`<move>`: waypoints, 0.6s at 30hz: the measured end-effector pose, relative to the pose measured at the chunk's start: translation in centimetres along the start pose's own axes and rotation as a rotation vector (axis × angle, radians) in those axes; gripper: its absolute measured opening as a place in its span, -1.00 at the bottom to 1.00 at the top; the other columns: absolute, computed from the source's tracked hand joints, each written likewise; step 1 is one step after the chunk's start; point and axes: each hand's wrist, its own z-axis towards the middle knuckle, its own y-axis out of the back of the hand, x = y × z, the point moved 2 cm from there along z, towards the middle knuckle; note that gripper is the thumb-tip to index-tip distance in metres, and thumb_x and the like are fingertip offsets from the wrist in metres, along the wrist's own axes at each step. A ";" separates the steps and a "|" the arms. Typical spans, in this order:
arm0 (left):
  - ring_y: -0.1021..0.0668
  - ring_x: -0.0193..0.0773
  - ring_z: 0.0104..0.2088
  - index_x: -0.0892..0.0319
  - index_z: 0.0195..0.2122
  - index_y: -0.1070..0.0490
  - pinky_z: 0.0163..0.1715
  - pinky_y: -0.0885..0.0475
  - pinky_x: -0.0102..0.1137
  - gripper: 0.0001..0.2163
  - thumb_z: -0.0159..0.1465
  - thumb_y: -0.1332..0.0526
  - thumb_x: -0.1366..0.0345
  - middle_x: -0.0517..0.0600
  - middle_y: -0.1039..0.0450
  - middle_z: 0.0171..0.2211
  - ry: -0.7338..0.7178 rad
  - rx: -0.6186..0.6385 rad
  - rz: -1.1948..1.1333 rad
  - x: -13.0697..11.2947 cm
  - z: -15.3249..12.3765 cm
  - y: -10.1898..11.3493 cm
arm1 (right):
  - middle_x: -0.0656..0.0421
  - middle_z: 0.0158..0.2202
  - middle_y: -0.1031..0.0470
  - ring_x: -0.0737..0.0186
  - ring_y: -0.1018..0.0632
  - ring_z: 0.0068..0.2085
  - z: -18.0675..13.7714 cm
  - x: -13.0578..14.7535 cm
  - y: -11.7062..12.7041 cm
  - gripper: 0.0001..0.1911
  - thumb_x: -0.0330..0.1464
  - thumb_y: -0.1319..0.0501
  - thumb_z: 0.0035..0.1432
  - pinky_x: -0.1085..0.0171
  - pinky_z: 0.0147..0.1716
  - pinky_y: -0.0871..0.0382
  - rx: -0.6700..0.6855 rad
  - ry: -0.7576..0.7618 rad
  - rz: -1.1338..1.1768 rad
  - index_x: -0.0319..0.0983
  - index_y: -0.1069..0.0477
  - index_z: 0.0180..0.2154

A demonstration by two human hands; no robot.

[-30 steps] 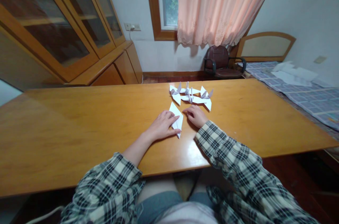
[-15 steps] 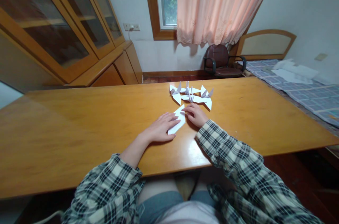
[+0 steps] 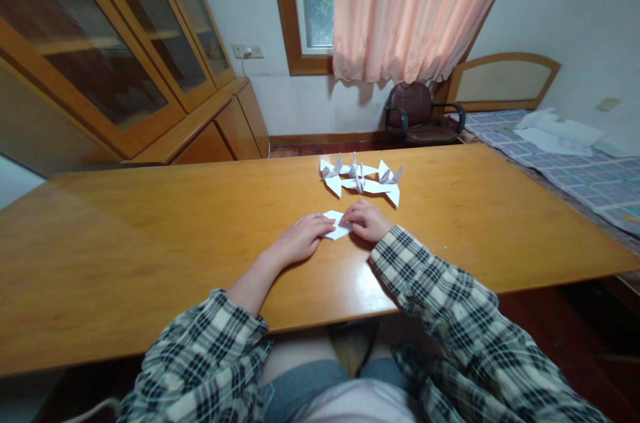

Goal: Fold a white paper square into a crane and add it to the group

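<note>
A small piece of white folded paper (image 3: pixel 335 232) lies on the wooden table (image 3: pixel 150 243), both its ends partly covered by fingers. My left hand (image 3: pixel 300 237) holds the left end, palm down, its fingers close together. At the right end, my right hand (image 3: pixel 369 220) has its fingers bent and pinched on the paper. Just beyond my hands stand several white paper cranes (image 3: pixel 360 177), grouped with their wings overlapping; neither hand touches them.
A glass-fronted wooden cabinet (image 3: pixel 165 76) runs along the left wall. Past the table's far edge are a brown armchair (image 3: pixel 413 113) and a pink curtain (image 3: pixel 400 9). A bed with a checked cover (image 3: pixel 555 163) stands to the right.
The folded paper has turned from a slanted position to lying more crosswise between my hands. My left hand has slid from over its middle to its left end. The cranes have stayed put.
</note>
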 end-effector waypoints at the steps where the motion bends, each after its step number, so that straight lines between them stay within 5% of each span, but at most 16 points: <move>1: -0.38 -0.16 0.09 0.08 0.00 -0.42 0.13 -0.27 -0.12 -0.58 0.17 -0.03 0.55 0.02 -0.41 0.07 -0.013 0.000 -0.013 0.0 0.0 0.0 | 0.13 -0.17 -0.52 0.19 -0.43 -0.15 0.0 0.1 0.0 -0.68 -0.54 -0.13 0.04 0.17 -0.06 -0.24 0.006 0.006 0.007 -0.19 -0.54 -0.19; 10: -0.49 -0.13 -0.14 0.12 -0.02 -0.34 -0.14 -0.40 -0.24 -0.65 0.19 -0.23 0.16 0.06 -0.45 -0.11 0.183 -0.023 -0.046 0.3 0.2 0.0 | 0.07 -0.14 -0.46 0.15 -0.41 -0.13 -0.2 -0.1 -0.1 -0.66 -0.16 -0.28 0.07 0.17 -0.09 -0.25 0.008 0.012 0.041 -0.19 -0.53 -0.14; 18: -0.49 -0.16 -0.19 0.11 -0.21 -0.41 -0.20 -0.36 -0.31 -0.80 0.22 -0.21 0.15 0.00 -0.49 -0.20 0.133 -0.046 -0.005 0.6 1.0 -0.5 | 0.07 -0.14 -0.45 0.13 -0.40 -0.12 -0.1 0.2 -0.3 -0.65 -0.14 -0.33 0.01 0.17 -0.10 -0.23 -0.009 -0.004 -0.011 -0.18 -0.54 -0.18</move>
